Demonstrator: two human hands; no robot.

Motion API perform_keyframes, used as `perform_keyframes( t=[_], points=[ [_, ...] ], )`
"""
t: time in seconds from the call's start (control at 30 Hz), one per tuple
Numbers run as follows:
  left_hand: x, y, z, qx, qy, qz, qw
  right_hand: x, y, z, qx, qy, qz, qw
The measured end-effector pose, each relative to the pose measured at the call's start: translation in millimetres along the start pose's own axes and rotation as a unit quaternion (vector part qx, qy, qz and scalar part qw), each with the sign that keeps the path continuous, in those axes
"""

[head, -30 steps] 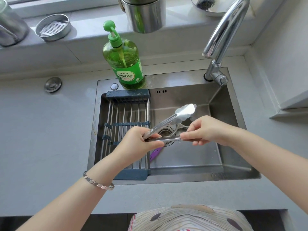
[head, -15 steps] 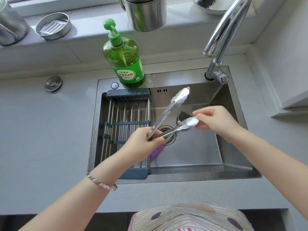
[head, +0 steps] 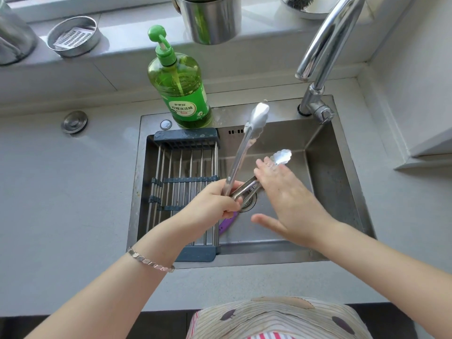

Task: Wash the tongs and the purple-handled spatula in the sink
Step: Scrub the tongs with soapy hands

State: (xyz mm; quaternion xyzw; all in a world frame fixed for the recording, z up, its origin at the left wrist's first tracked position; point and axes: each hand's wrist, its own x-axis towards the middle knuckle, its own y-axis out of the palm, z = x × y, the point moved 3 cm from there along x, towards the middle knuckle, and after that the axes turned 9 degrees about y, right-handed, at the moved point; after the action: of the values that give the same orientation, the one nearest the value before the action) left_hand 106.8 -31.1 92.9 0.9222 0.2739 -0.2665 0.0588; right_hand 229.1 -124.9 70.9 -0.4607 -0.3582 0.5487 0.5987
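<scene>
Metal tongs are held over the steel sink, their two arms spread wide apart. My left hand grips them at the hinge end. The upper arm points up toward the soap bottle; the lower arm runs right under my right hand, which lies flat on it with straight fingers, its scalloped tip showing past the fingertips. A bit of the purple spatula handle shows on the sink floor below my left hand; the rest is hidden.
A blue-framed wire drying rack fills the sink's left half. A green dish-soap pump bottle stands on the sink's back rim. The chrome faucet arches at the back right. Metal containers sit on the windowsill.
The tongs' arms have spread wider and tilted up toward the bottle. My right hand went from pinching the lower arm near its tip to lying flat along it.
</scene>
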Motion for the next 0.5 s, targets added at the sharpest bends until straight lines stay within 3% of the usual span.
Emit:
perform_keyframes(
  t=[0.13,0.27,0.43,0.5],
  points=[
    [-1,1,-6,0.001,0.034,-0.001,0.999,-6,3,28,0.002,-0.088,-0.023,0.996],
    [2,-6,-3,0.019,0.033,-0.018,0.999,5,-5,14,0.015,-0.028,-0.078,0.996],
    [-5,-3,-4,-0.014,0.043,0.032,0.998,-2,3,32,0.032,-0.110,-0.072,0.991],
    [-4,-5,-2,-0.038,0.030,0.016,0.999,4,0,20,0.025,-0.082,-0.087,0.993]
  ],
)
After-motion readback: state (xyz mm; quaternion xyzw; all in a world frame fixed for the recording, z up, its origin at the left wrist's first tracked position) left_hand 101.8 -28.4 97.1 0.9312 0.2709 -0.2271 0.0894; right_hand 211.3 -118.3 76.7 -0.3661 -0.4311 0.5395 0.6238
